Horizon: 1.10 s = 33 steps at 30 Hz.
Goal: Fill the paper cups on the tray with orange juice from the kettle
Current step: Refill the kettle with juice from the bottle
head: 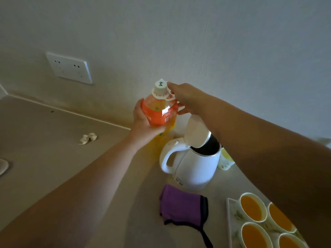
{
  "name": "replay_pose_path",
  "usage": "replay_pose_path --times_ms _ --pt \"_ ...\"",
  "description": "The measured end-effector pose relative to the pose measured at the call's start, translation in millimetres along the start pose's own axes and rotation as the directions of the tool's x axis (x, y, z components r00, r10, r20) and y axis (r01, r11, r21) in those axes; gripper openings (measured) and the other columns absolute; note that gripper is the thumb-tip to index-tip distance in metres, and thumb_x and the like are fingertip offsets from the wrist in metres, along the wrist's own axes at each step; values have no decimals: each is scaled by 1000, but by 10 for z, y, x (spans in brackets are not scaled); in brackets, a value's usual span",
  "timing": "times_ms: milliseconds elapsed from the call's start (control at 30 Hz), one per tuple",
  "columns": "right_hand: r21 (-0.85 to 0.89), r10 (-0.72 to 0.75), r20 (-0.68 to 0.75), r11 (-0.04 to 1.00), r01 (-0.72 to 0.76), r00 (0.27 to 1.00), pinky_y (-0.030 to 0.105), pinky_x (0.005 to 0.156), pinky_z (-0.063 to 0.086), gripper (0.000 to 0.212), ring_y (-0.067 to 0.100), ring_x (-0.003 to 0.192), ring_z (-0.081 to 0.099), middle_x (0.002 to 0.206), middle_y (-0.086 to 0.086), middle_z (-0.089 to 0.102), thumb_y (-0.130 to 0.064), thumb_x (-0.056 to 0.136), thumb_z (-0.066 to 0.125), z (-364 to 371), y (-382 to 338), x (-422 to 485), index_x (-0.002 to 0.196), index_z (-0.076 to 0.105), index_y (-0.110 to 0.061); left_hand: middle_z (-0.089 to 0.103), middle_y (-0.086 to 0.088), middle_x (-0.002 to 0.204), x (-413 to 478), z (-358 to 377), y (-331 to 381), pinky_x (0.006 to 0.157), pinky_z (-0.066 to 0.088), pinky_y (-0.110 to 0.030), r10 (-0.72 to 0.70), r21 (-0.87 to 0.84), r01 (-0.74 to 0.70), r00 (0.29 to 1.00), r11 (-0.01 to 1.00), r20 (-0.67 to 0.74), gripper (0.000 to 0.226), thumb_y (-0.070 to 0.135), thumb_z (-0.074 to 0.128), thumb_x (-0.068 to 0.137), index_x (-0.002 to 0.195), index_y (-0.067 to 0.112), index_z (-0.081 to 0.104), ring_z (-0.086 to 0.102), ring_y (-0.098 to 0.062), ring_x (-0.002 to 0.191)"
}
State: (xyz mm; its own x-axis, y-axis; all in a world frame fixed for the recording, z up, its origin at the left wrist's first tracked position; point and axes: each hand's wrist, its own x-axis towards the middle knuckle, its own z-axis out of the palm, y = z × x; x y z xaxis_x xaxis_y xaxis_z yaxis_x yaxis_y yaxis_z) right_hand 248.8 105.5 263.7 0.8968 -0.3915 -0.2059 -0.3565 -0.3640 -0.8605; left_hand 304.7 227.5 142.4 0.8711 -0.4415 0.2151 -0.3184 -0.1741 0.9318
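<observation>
In the head view, the left hand [143, 119] held an orange juice bottle [159, 111] upright above the worktop [53, 149], its grip wrapped round the orange-labelled body from the left. The right hand [182, 97] had its grip narrowed on the top of the bottle, forefinger against the white cap [160, 87] and thumb under the shoulder. Just below and right of the bottle stood the white kettle [193, 165], its lid [196, 133] tipped up and open and its handle facing left. A patterned cup [226, 161] stood just behind the kettle. A folded purple cloth [184, 206] lay in front of the kettle. At the lower right, four paper cups [251, 207] full of orange juice sat close together on the white tray [232, 221], partly hidden by the right forearm. A crumpled scrap [88, 138] lay on the worktop to the left, and a wall socket [69, 68] sat above it.
</observation>
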Motion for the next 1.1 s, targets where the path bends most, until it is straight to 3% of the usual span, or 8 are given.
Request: replay_pose_path --times_ms 200,400,633,767,833,900,967,1100 --pt "-139 67 -49 988 -73 997 41 95 46 51 26 110 52 132 10 50 -46 101 28 -103 164 310 138 41 -14 38 -1 133 140 261 -220 99 41 -29 28 -29 -27 999 999 41 101 31 89 55 134 25 27 44 -15 120" --pt "-234 69 -82 968 -87 994 40 89 48 56 26 104 57 127 11 57 -53 99 26 -255 191 439 130 48 -12 43 -3 125 287 384 -166 83 37 -24 13 67 -8 998 998 -69 99 26 92 52 132 16 36 45 -11 102" --pt "-274 37 -35 961 -45 999 41 95 47 54 25 118 51 140 10 47 -51 100 26 -295 236 357 139 37 -15 43 -5 128 273 479 -127 87 43 -31 -33 116 48 991 992 -130 100 35 92 50 131 19 36 50 -20 112" --pt "-391 -41 -49 920 19 998 35 95 40 51 26 123 47 144 10 42 -44 102 25 -305 206 191 140 37 -11 39 -7 138 193 406 -114 102 41 -36 -77 45 81 993 996 -88 109 39 90 54 141 17 29 44 -22 124" --pt "-413 -142 -111 907 84 984 29 90 35 46 22 115 49 137 7 49 -39 102 30 -325 244 78 134 46 -10 35 -8 143 95 323 -100 102 35 -32 -116 83 124 989 989 -93 97 42 80 70 145 15 25 39 -22 130" --pt "-414 -246 -210 899 141 946 23 90 31 39 16 117 48 134 -1 52 -39 99 41 -369 383 -74 129 53 -16 47 -2 131 -76 258 -73 96 40 -33 -135 123 149 983 981 -121 65 40 67 84 137 14 40 47 -22 123" --pt "-510 -400 -250 829 232 882 19 98 26 36 12 129 41 139 -6 49 -36 96 49 -374 581 -260 127 57 -19 54 8 113 -274 257 -29 84 41 -28 -159 119 161 987 980 -28 40 40 62 87 120 19 52 54 -16 110" --pt "-683 -460 -160 691 239 874 32 116 7 48 14 146 9 155 -8 27 -41 98 39 -278 995 -590 143 40 -24 56 13 113 -545 355 -3 83 41 -25 -139 157 97 950 983 279 43 35 68 83 120 25 50 54 -7 106"
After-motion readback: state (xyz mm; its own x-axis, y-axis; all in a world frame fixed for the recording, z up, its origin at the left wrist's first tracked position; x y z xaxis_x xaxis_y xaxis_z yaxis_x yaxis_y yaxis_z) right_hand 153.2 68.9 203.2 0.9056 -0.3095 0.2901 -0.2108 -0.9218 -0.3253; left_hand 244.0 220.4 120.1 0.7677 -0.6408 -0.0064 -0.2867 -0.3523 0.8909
